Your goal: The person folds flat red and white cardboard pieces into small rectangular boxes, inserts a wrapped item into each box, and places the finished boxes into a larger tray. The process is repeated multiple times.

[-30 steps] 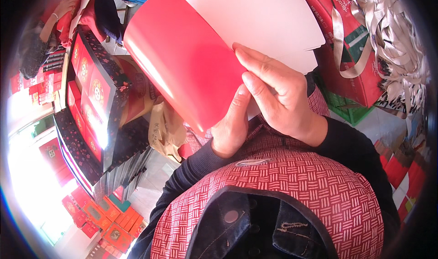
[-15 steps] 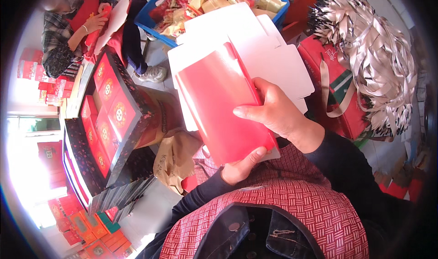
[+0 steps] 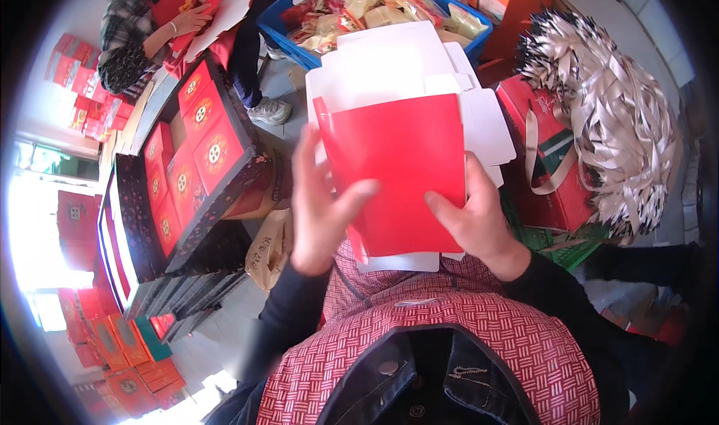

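Note:
A glossy red cardboard box blank lies upright in front of me, creased along its left side, where a narrow strip bends up. My right hand grips its right edge, thumb on the red face and fingers at the side. Beside the left crease is my left hand, slightly smeared, with fingers stretched and thumb spread over the red face; I cannot tell whether it touches. Behind the red piece, white die-cut cardboard blanks are stacked, their flaps sticking out around it.
A blue crate of wrapped packets stands at the far side. To the left, a dark patterned box holds red boxes. A red bag and a heap of pale ribbons are at right. Another person works at the far left.
The red piece has swung more upright and shifted right. My left hand has left its bottom edge and come up along the left side; my right hand has moved slightly right and down.

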### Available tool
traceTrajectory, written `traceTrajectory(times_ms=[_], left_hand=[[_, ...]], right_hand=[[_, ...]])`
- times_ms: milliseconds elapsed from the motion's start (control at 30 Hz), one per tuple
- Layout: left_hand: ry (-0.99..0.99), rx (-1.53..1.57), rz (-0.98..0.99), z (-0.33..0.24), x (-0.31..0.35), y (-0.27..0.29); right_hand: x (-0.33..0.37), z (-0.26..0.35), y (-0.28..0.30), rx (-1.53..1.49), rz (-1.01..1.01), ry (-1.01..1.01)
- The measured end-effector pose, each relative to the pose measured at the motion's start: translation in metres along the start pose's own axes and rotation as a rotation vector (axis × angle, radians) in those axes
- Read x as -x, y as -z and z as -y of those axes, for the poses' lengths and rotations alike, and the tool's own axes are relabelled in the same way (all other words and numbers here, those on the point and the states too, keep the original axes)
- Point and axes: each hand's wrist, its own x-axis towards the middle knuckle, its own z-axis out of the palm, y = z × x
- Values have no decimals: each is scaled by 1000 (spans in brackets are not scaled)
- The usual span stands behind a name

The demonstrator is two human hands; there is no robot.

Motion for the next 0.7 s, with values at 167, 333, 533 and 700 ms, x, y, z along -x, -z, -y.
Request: traceTrajectory(times_ms=[167,333,533,700], left_hand=[[-110,-214,-3,14,-4,-21],[19,106,-32,17,-3,-15],[-9,108,44,19,-7,-8],[87,275,158,19,-34,5]], right_hand=[[3,4,-3,243,55,114],[-8,-2,7,404,107,256],[-58,2,22,-74,134,161],[-70,-7,38,-182,206,43]])
